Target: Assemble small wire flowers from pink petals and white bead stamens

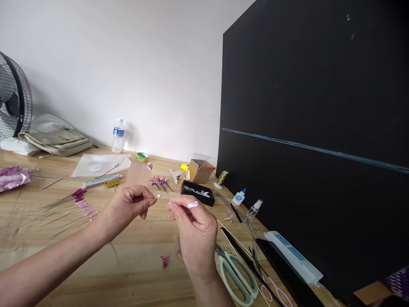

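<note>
My left hand (129, 207) is closed in a pinch, with a small white pearl bead (159, 196) at its fingertips. Just to the right, my right hand (196, 232) also pinches thumb against forefinger; whatever lies between them is too thin to make out. A pale pink petal (192, 204) shows against the right forefinger. The two sets of fingertips are a short gap apart, above the wooden table (137, 273). Left of my left hand lies a row of wired purple and pink petals (83, 204).
Beyond my hands are pink flower sprigs (161, 181), a black tray (198, 192) and a cardboard box (201, 170). Large scissors (238, 277), a glue bottle (239, 197), a spray bottle (254, 209) and a power strip (294, 256) line the right, beside a black panel (313, 94).
</note>
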{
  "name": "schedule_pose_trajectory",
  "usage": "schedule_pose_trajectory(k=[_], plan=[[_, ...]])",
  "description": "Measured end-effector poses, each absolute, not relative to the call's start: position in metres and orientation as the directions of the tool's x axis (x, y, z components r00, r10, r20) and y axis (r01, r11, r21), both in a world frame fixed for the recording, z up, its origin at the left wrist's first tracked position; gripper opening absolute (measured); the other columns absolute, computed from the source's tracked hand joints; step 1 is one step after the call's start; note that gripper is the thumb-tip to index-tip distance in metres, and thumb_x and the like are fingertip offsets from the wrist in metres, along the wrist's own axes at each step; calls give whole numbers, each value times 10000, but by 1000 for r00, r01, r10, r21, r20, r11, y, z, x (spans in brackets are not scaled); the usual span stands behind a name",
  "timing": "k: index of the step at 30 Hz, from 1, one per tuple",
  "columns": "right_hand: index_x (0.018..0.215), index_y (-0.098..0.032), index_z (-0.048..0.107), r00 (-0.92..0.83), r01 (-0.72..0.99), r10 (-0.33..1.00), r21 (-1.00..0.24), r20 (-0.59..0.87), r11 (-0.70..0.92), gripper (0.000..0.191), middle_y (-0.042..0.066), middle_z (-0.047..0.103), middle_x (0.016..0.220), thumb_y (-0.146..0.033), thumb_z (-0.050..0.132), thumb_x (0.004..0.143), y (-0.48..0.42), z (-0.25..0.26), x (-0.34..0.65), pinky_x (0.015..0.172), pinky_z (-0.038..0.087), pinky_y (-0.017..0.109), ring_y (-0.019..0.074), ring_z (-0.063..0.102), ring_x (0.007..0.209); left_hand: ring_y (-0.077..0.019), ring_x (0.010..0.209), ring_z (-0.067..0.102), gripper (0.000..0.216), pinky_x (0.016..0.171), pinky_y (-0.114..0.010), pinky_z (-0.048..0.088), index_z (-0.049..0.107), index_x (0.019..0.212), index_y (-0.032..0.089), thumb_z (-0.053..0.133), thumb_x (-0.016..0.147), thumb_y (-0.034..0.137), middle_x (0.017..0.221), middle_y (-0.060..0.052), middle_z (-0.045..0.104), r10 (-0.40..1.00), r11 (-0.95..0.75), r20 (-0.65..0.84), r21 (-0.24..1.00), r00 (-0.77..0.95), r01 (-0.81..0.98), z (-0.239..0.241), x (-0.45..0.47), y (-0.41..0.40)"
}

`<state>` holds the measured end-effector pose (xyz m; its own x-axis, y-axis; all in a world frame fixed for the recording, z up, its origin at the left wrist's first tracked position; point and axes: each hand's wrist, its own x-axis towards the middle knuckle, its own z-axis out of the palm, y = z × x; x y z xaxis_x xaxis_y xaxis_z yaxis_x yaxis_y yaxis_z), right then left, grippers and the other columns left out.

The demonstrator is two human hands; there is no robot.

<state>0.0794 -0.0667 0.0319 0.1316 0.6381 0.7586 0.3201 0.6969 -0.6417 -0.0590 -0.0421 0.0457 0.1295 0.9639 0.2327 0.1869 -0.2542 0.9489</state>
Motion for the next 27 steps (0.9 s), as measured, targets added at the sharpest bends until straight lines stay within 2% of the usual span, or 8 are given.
schedule_pose_trajectory(k=[5, 11, 27], plan=[[730, -205, 593, 64, 485, 448, -420, 892, 767, 185, 3, 651, 690, -46, 503, 759, -69, 27, 76, 616, 500, 268, 136, 613, 662, -109, 402, 440, 160, 454, -241, 352, 527, 514, 204, 575, 583, 341, 367, 67, 457, 960, -271, 251, 945, 127, 181, 46, -58, -43], [786, -213, 560, 3, 537, 370, -313, 929, 783, 237, 15, 661, 752, 9, 488, 750, -71, 22, 77, 647, 511, 236, 125, 628, 721, -102, 388, 434, 157, 436, -234, 339, 519, 512, 201, 568, 587, 331, 360, 69, 457, 957, -281, 263, 944, 119, 175, 45, -57, -43], [821, -209, 546, -56, 566, 293, -212, 954, 797, 281, 27, 644, 747, 39, 441, 744, -70, 18, 74, 633, 501, 230, 118, 615, 701, -88, 388, 435, 140, 439, -212, 369, 505, 516, 189, 554, 608, 283, 380, 74, 460, 946, -312, 291, 937, 144, 157, 42, -57, -43]])
